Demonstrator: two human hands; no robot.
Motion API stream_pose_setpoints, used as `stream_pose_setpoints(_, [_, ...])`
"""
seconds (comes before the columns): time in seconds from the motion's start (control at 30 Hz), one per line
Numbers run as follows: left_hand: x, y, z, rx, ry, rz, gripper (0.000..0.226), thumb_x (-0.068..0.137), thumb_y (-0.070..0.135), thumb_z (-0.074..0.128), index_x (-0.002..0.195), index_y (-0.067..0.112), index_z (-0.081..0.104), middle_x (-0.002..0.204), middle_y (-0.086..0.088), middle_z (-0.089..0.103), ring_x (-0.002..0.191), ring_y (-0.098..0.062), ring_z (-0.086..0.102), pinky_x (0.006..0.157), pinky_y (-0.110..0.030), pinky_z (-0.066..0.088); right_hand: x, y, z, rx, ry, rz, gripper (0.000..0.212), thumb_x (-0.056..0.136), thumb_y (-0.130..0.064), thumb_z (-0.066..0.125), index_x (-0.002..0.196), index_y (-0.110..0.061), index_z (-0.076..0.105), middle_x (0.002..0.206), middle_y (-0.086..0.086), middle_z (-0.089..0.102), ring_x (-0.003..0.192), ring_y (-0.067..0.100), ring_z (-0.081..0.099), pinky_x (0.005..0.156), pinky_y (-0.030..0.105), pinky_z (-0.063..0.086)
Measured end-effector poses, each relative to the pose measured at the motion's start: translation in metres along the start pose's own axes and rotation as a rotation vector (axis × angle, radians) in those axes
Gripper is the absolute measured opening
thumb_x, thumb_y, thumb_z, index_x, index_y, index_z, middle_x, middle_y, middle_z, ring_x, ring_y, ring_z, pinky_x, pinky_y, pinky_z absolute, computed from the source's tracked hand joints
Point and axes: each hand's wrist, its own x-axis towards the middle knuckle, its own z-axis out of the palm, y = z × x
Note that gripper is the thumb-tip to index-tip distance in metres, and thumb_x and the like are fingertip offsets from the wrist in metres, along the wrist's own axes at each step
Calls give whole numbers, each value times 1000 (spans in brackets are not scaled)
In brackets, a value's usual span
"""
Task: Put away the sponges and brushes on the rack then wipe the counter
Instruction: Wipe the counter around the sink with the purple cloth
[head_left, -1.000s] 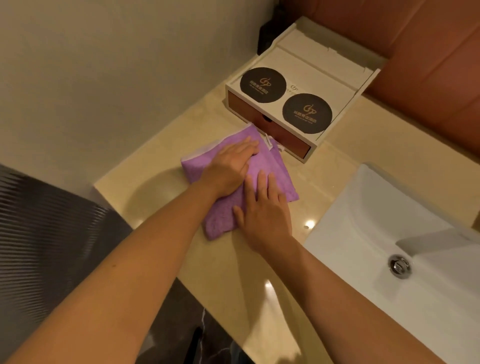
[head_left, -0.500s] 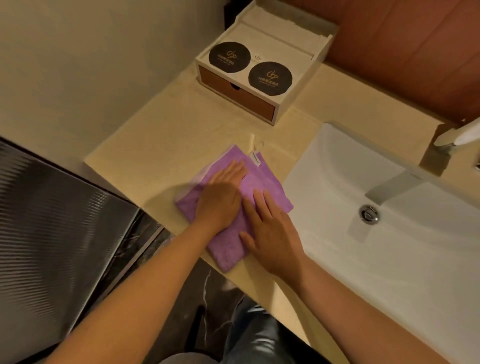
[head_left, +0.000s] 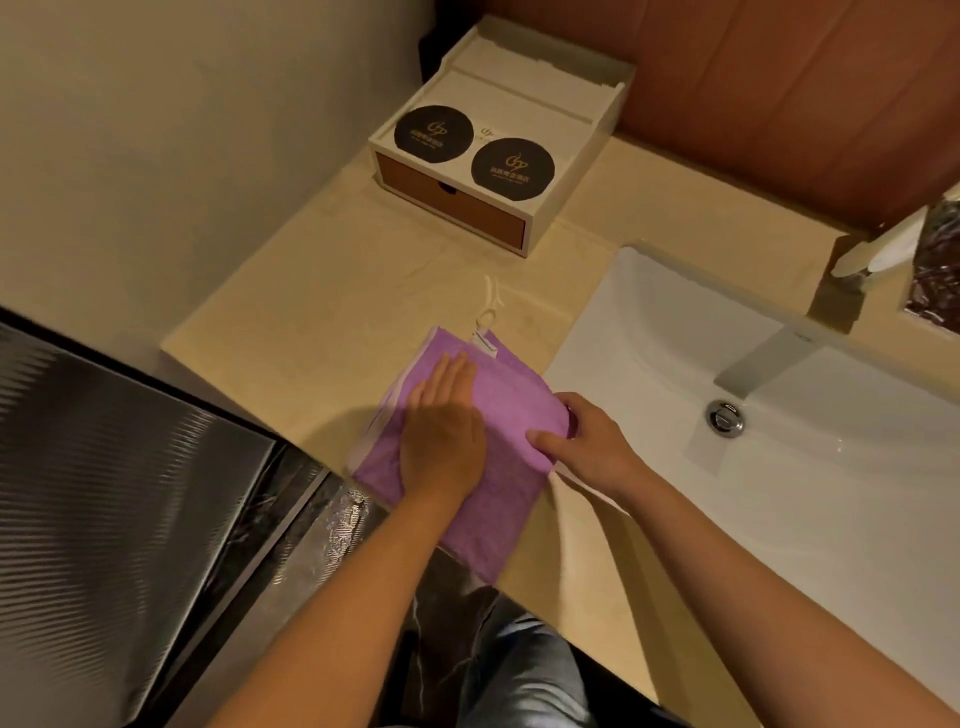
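A folded purple cloth (head_left: 511, 415) lies on the beige counter (head_left: 322, 312), its near end hanging past the front edge. My left hand (head_left: 441, 431) presses flat on the cloth with straight fingers. My right hand (head_left: 587, 441) grips the cloth's right edge next to the sink, thumb on top and fingers curled under the fold. A white tag and loop stick out at the cloth's far corner. No sponge, brush or rack is in view.
A white box (head_left: 561, 171) with a brown drawer and two black round coasters stands at the back against the wall. The white sink (head_left: 649, 332) with its drain (head_left: 725, 417) and a faucet (head_left: 872, 249) lies to the right. A dark ribbed panel (head_left: 104, 493) is at lower left.
The cloth and both hands have slid from beside the box toward the counter's front edge. My right hand went from lying flat on the cloth to gripping its right edge.
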Motion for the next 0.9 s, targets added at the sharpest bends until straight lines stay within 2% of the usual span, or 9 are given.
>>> stream_pose_setpoints(0.07, [7,2,2,-9,9,5,51,83,5,36,132,3,50,140,-15,49,132,-29,43,109,-45,36,7,1,-4,86,72,8,33,80,-17,70,110,-12,58,100,4,62,93,24,58,79,34,49])
stream_pose_setpoints(0.13, [19,3,7,-19,22,26,51,80,7,33,125,1,56,133,-17,55,126,-30,51,103,-46,40,15,0,-8,193,131,28,22,79,-10,68,99,-12,58,86,1,60,88,29,61,81,43,55])
stream_pose_setpoints(0.2, [34,5,13,-25,41,58,49,78,7,34,118,-1,61,124,-18,62,118,-32,58,97,-49,45,22,-4,-13,280,161,32,21,81,-6,65,98,-13,56,88,3,59,90,32,62,80,47,56])
stream_pose_setpoints(0.3, [58,9,17,-29,45,101,50,79,12,33,118,-1,61,124,-19,62,118,-33,57,99,-50,42,34,-11,-21,321,213,23,26,82,-5,62,105,-16,54,101,5,58,96,32,61,81,48,57])
stream_pose_setpoints(0.43, [86,21,18,-35,-13,126,57,85,21,24,132,3,50,139,-14,50,134,-28,41,111,-41,26,48,-14,-34,367,300,17,37,82,-6,63,117,-14,53,107,1,55,100,32,60,84,49,55])
stream_pose_setpoints(0.53, [101,32,24,-21,-75,145,56,88,20,25,141,8,38,149,-9,37,142,-21,26,116,-33,12,53,-11,-44,421,359,10,34,81,-3,63,110,-17,54,103,0,56,96,33,62,81,50,56])
stream_pose_setpoints(0.63, [114,45,35,19,-113,175,49,97,17,31,145,11,29,154,-5,28,144,-17,18,117,-31,7,58,-5,-60,456,409,7,32,81,1,61,105,-19,55,95,-3,58,88,33,62,77,48,57])
stream_pose_setpoints(0.73, [128,59,45,8,-127,174,50,98,19,33,147,14,26,156,-2,23,145,-14,16,118,-29,7,64,-2,-78,464,446,4,31,81,4,59,104,-17,56,95,4,60,77,29,60,68,40,58])
stream_pose_setpoints(0.9, [150,81,57,-8,-163,191,50,98,19,32,147,15,23,157,-1,21,145,-15,13,118,-29,6,78,-2,-109,428,462,-22,30,82,5,58,101,-17,57,89,-1,60,76,26,59,55,30,56])
